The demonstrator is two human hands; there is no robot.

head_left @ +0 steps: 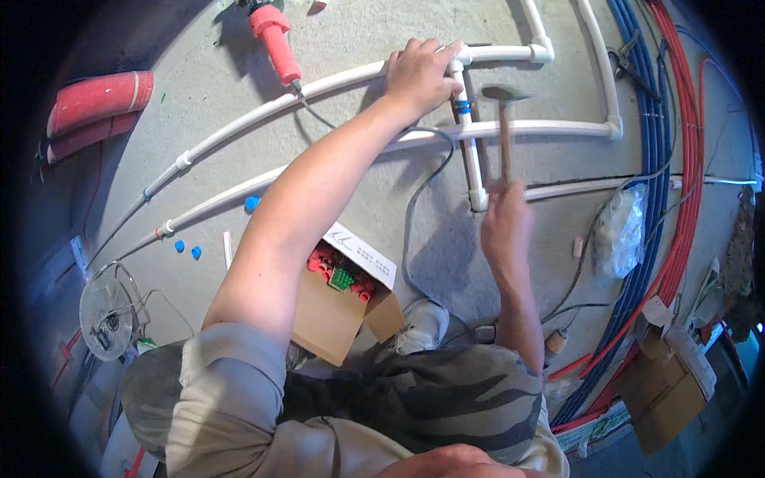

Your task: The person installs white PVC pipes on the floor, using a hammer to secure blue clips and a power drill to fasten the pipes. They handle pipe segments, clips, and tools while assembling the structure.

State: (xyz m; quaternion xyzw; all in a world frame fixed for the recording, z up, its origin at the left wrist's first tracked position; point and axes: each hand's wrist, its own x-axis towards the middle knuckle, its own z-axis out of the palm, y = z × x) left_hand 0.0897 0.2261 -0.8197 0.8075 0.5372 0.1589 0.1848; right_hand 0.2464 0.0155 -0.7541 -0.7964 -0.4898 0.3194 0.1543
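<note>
My left hand (418,76) grips white plastic pipework at a tee fitting (457,62) near the top, its fingers curled over it. A short vertical pipe (474,163) runs down from there to an elbow, with a blue clip (462,106) on its upper part, and crosses a long horizontal white pipe (550,127). My right hand (506,215) is closed round the wooden handle of a hammer (504,93), slightly blurred, whose head is raised just right of the blue clip.
A red power tool (275,52) with cable lies upper left, red rolls (100,103) and a fan (107,319) farther left. An open box of red fittings (327,319) sits before my knees. Blue and red conduit bundles (685,159), a plastic bag (617,235) and cardboard (653,390) lie right.
</note>
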